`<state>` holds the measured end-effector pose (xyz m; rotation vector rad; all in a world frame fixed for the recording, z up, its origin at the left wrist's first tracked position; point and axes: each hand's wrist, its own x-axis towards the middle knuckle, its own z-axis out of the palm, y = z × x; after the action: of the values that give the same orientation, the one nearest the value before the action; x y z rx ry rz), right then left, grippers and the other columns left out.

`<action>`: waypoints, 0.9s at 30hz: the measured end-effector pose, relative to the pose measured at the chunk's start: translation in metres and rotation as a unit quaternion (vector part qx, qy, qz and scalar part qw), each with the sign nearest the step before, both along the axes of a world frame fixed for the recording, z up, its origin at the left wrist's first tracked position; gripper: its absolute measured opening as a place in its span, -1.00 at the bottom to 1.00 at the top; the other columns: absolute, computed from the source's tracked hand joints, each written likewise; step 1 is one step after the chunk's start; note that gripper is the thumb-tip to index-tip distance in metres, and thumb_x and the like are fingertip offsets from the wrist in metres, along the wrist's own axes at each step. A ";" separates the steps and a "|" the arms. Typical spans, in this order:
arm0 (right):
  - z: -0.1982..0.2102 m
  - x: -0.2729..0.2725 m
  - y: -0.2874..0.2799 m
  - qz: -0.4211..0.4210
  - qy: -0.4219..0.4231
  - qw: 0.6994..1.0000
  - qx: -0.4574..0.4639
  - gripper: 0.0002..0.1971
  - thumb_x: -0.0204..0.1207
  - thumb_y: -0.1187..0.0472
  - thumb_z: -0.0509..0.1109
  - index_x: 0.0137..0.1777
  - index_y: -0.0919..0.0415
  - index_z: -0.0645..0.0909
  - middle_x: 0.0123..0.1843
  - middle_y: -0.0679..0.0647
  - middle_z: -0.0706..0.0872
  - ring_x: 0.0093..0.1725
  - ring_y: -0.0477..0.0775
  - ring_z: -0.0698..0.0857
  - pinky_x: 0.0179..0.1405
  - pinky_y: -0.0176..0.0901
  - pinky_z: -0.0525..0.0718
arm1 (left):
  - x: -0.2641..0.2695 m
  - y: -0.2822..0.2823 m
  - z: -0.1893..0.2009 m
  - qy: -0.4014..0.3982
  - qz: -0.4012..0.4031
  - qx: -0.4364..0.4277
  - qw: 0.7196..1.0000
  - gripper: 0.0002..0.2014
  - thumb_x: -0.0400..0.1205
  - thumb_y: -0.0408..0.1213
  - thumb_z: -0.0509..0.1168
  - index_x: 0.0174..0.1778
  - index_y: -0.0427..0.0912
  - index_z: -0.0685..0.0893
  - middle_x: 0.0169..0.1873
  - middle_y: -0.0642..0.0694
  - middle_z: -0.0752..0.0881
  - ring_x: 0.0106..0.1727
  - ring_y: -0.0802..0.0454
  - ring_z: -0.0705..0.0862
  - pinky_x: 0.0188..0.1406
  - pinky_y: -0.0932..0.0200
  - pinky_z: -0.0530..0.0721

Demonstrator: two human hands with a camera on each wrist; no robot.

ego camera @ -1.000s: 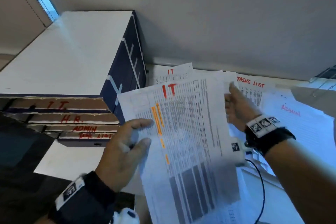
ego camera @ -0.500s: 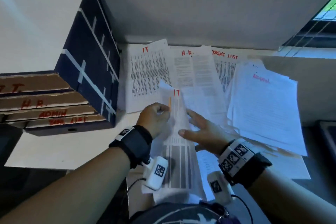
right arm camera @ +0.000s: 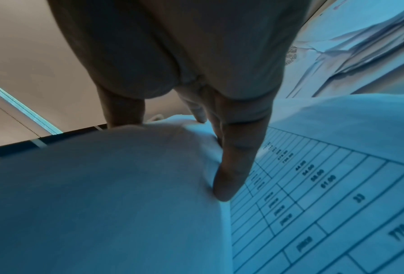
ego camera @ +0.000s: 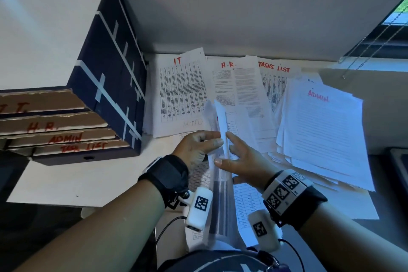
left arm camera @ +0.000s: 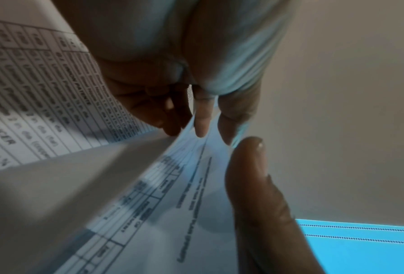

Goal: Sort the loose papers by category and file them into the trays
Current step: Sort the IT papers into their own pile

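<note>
The tray stack (ego camera: 72, 104) is standing at the tabletop's (ego camera: 72, 185) left edge. Along the back edge, the IT pile (ego camera: 181, 95), H.R. pile (ego camera: 238, 93) and TASKS LIST pile (ego camera: 274, 79) are lying left to right, overlapping. The ADMIN pile (ego camera: 324, 134) is lying at the right. The held sheets (ego camera: 221, 210) are standing on edge before them.

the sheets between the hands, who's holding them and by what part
The left hand pinches the bundle of sheets, edge-on to the head camera, partway along its length; the right hand lies flat against its other side.
</note>
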<state>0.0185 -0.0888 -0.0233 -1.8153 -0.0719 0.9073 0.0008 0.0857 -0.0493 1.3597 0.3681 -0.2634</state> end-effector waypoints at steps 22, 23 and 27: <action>-0.001 0.014 -0.012 -0.077 0.041 0.995 0.055 -0.68 0.52 -0.09 0.50 0.25 -0.10 0.67 0.11 0.01 0.84 0.10 0.05 0.82 0.01 0.16 0.81 | -0.005 0.004 -0.006 -0.013 0.043 0.140 0.989 -0.67 0.68 -0.47 0.30 0.24 0.01 0.71 0.24 0.03 0.73 0.24 0.08 0.70 0.18 0.40 0.63; -0.001 0.016 -0.013 -0.102 0.027 0.994 0.040 -0.72 0.56 0.03 0.49 0.25 0.02 0.68 0.06 0.07 0.85 0.03 0.09 0.84 -0.05 0.16 0.83 | -0.007 0.007 -0.005 -0.037 0.046 0.171 0.983 -0.55 0.65 -0.50 0.32 0.35 0.10 0.62 0.27 0.03 0.71 0.25 0.13 0.69 0.26 0.33 0.63; 0.000 0.032 -0.024 -0.189 -0.038 0.980 -0.041 -0.87 0.56 0.21 0.48 0.04 0.22 0.75 -0.10 0.19 0.85 -0.20 0.12 0.82 -0.09 0.04 0.80 | -0.015 0.019 0.012 -0.084 0.149 0.200 0.965 -0.36 0.61 -0.45 0.43 0.42 0.29 0.40 -0.33 0.00 0.60 -0.41 0.24 0.56 -0.31 0.42 0.62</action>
<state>0.0502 -0.1126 -0.0230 -1.8562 0.2587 0.5780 -0.0145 0.1050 -0.0376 1.6836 0.4952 0.1868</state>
